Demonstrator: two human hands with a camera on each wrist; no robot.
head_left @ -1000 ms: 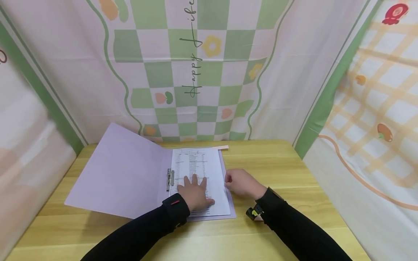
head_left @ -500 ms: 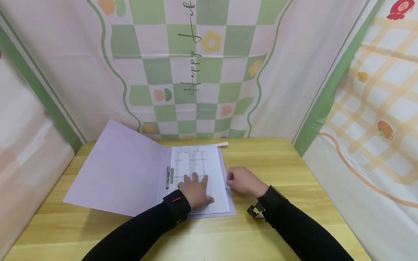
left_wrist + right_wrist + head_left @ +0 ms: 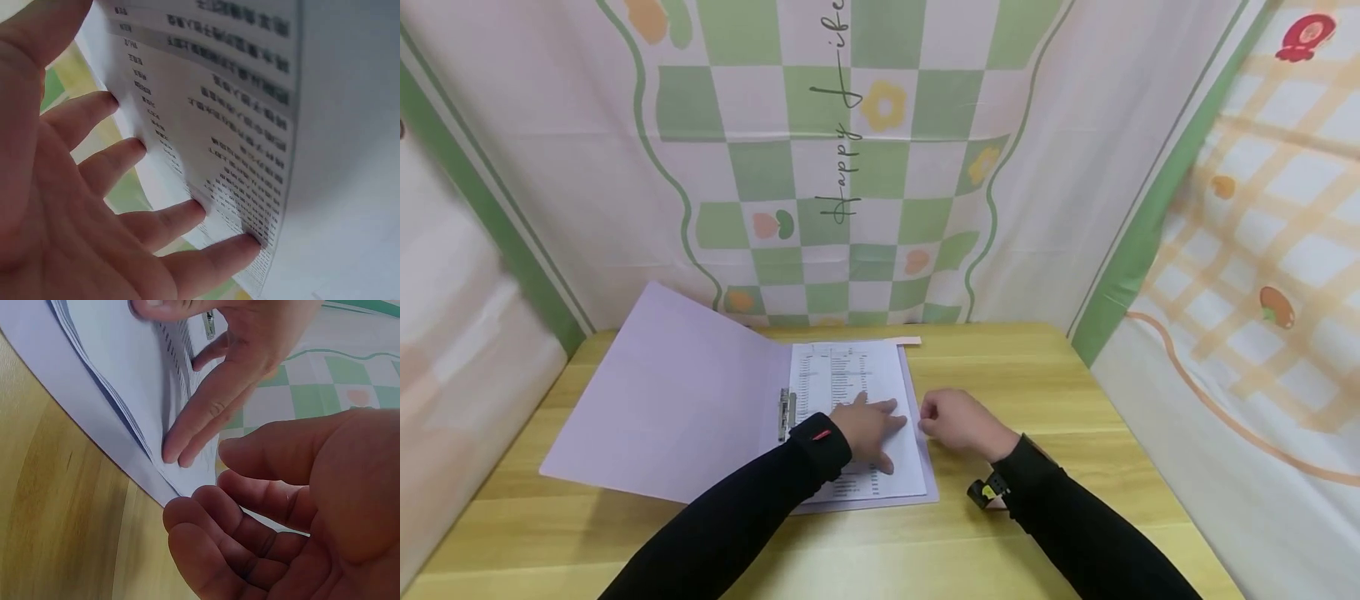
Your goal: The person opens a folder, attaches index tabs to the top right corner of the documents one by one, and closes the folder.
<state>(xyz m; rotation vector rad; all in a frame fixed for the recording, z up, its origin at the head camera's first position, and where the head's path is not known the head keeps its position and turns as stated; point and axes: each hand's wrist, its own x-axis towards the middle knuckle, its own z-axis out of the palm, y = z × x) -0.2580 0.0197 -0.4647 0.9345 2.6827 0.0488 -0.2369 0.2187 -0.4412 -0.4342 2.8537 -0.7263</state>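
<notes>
A lilac folder (image 3: 670,400) lies with its cover spread to the left and raised off the table at its outer side. On its right half is a stack of printed paper (image 3: 887,375), beside a metal clip (image 3: 786,412) at the spine. My left hand (image 3: 867,429) rests on the top sheet, fingers spread; the left wrist view shows its fingertips (image 3: 250,244) against the print. Just off the folder's right edge, my right hand (image 3: 962,421) has loosely curled fingers, and the right wrist view shows nothing between thumb and fingers.
A pale pink strip (image 3: 904,340) sticks out at the folder's top right corner. The wooden table (image 3: 1015,375) ends at a patterned cloth (image 3: 820,208) behind, and cloths hang on both sides.
My left hand has turned and shifted slightly right on the page, its fingers now pointing more to the right. The right hand stays nearly still beside the folder.
</notes>
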